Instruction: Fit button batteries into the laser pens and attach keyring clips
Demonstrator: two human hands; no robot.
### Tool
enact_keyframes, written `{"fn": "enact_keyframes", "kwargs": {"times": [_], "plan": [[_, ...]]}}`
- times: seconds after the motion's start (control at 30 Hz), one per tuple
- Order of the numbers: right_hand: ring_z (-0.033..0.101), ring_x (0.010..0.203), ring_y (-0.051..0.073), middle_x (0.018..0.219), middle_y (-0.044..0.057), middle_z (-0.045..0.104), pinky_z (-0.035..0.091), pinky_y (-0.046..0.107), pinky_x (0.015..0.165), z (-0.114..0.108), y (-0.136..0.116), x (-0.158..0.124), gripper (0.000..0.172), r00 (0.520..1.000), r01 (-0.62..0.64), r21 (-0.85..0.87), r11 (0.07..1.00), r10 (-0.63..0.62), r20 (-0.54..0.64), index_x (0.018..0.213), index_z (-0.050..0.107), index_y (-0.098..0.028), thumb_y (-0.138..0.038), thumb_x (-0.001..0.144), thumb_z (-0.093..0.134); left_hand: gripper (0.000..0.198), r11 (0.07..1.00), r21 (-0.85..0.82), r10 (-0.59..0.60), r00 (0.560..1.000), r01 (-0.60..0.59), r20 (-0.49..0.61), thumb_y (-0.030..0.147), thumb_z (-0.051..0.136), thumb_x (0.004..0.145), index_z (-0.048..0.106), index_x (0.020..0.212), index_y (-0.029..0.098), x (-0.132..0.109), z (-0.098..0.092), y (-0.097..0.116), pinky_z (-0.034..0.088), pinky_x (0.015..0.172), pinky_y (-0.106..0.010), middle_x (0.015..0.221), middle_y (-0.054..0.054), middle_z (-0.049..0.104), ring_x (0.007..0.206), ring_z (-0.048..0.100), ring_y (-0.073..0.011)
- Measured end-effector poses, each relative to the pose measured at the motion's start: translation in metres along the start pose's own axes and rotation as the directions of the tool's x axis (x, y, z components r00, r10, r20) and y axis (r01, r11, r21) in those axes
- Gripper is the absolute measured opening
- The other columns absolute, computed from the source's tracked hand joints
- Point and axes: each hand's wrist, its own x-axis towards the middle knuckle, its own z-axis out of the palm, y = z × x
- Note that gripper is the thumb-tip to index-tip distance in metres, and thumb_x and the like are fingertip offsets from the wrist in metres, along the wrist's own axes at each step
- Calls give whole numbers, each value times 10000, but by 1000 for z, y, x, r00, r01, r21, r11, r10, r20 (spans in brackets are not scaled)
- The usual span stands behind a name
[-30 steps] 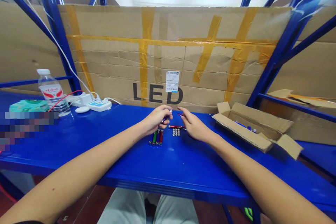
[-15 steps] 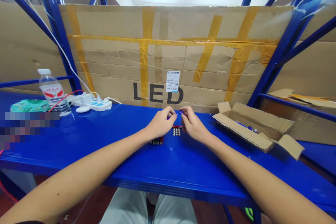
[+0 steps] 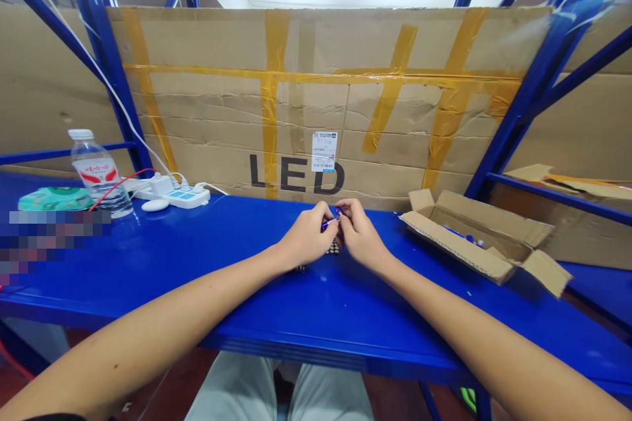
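Note:
Above the blue table, my left hand [image 3: 309,233] is closed on a slim blue-purple metallic tube [image 3: 324,225]. My right hand [image 3: 362,231] pinches a small purple metallic piece [image 3: 338,211]. The fingertips of both hands meet, with the two parts close together; whether they touch is too small to tell. Small round silver pieces [image 3: 334,249] lie in rows on the table just below the fingers, partly covered by my left hand. Under my left wrist, the ends of several slim tubes [image 3: 300,268] peek out.
An open cardboard box [image 3: 459,243] with blue items [image 3: 469,239] inside stands at the right. A water bottle [image 3: 99,174], a green packet [image 3: 54,198] and a white power strip [image 3: 185,195] are at the left. A large cardboard panel [image 3: 222,125] rises behind the table [image 3: 316,316].
My left hand has moved right, bringing its tube up to the piece in my right hand. It now covers more of the silver pieces and tubes on the table.

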Motion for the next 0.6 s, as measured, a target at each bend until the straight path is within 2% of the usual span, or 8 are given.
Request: {"fn": "enact_keyframes", "kwargs": {"times": [0.2,0.37,0.6], "plan": [[577,878,207,920,73,576,475,351,748,3,-4,-2,214,1000,-4,9,1000,5,-25,1107,420,-217,-206,902,359,81,998,-40,-51,998,50,-35,225,498,856,497,784,189,1,1,1,409,627,-279,746,-14,624,698,573,-159],[574,884,210,921,81,581,467,349,745,3,-10,-4,188,998,-14,1,1000,14,-56,1084,408,-206,-202,904,353,84,998,-51,-46,998,44,-41,231,495,859,494,784,191,1,2,0,414,634,-280,759,-16,625,709,572,-159],[590,879,210,967,95,572,464,327,696,3,-10,-5,160,998,49,-36,998,-50,-25,1080,369,-210,-211,921,347,85,994,-102,-33,999,29,-43,227,505,854,488,779,192,1,0,2,430,645,-279,750,-14,625,702,585,-156]]}}
